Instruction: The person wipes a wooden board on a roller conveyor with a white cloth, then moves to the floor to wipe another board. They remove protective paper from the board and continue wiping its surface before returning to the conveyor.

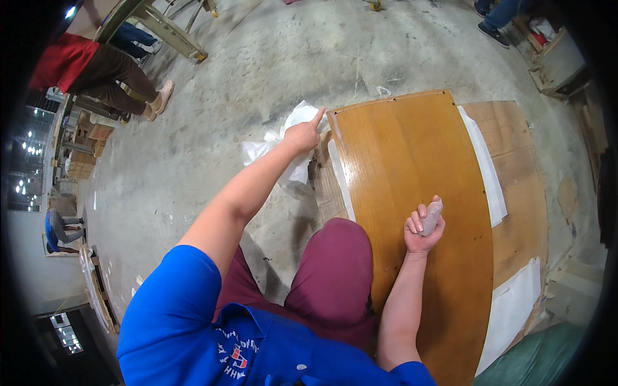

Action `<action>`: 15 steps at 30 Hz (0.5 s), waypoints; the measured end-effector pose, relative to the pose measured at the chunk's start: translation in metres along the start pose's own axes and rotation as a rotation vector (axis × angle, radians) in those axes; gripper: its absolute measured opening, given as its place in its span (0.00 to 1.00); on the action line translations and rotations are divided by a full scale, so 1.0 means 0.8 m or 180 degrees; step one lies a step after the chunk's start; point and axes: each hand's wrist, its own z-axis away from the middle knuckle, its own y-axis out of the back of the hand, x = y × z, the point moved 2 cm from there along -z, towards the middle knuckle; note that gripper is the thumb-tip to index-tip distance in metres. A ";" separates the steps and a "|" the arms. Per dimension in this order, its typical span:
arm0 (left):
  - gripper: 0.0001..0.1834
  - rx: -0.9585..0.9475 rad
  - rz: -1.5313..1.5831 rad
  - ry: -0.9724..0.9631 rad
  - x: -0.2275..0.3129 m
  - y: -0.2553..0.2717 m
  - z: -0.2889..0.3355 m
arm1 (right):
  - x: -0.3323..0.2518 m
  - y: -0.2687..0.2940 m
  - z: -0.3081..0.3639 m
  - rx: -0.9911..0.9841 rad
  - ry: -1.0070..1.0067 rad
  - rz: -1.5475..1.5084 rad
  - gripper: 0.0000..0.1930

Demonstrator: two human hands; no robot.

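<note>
One varnished panel lies on cardboard. Right hand clamped on one grey lump, resting on the panel. Left hand — forefinger out, other fingers curled — at the panel's far corner, over one white bag.

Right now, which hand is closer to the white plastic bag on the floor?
Left. The left hand reaches out right over the white plastic bag by the board's corner. The right hand rests on the wooden board, gripping a small grey lump, well away.
</note>
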 end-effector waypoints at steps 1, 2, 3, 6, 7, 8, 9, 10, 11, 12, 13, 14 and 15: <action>0.44 0.0060 0.0189 0.0066 -0.010 -0.002 -0.003 | 0.006 -0.002 -0.006 -0.0031 -0.0052 -0.0020 0.21; 0.45 0.0061 0.0396 0.0068 -0.006 -0.005 -0.005 | 0.005 -0.001 -0.003 -0.0002 -0.0045 -0.0010 0.21; 0.45 0.0027 0.0388 0.0063 -0.001 -0.008 -0.007 | 0.003 -0.001 -0.001 0.0015 -0.0023 0.0003 0.21; 0.46 -0.0109 0.0242 0.0071 0.009 -0.013 -0.015 | 0.000 -0.001 0.002 0.0037 0.0002 0.0033 0.21; 0.46 -0.0187 0.0123 0.0072 0.009 -0.011 -0.021 | 0.001 -0.001 0.001 0.0036 -0.0003 0.0049 0.21; 0.46 -0.0274 0.0007 0.0070 0.011 -0.012 -0.024 | 0.000 -0.001 0.001 0.0044 -0.0005 0.0070 0.21; 0.47 -0.0321 0.0001 0.0097 0.013 -0.013 -0.025 | 0.000 0.000 0.001 0.0054 0.0009 0.0079 0.21; 0.47 -0.0366 -0.0004 0.0129 0.015 -0.015 -0.026 | 0.000 0.000 0.000 0.0062 0.0018 0.0087 0.21; 0.48 -0.0432 -0.0018 0.0164 0.017 -0.017 -0.024 | 0.002 0.001 0.001 0.0090 0.0028 0.0083 0.21; 0.49 -0.0427 -0.0060 0.0169 0.020 -0.020 -0.022 | 0.002 0.001 0.001 0.0092 0.0033 0.0076 0.21; 0.49 -0.0419 -0.0103 0.0177 0.025 -0.023 -0.020 | 0.000 0.000 0.000 0.0091 0.0036 0.0067 0.21; 0.50 -0.0394 -0.0148 0.0185 0.028 -0.023 -0.018 | 0.000 0.000 -0.002 0.0073 0.0039 0.0058 0.21; 0.49 -0.0422 -0.0171 0.0200 0.031 -0.025 -0.015 | 0.001 -0.001 -0.001 0.0056 0.0046 0.0057 0.21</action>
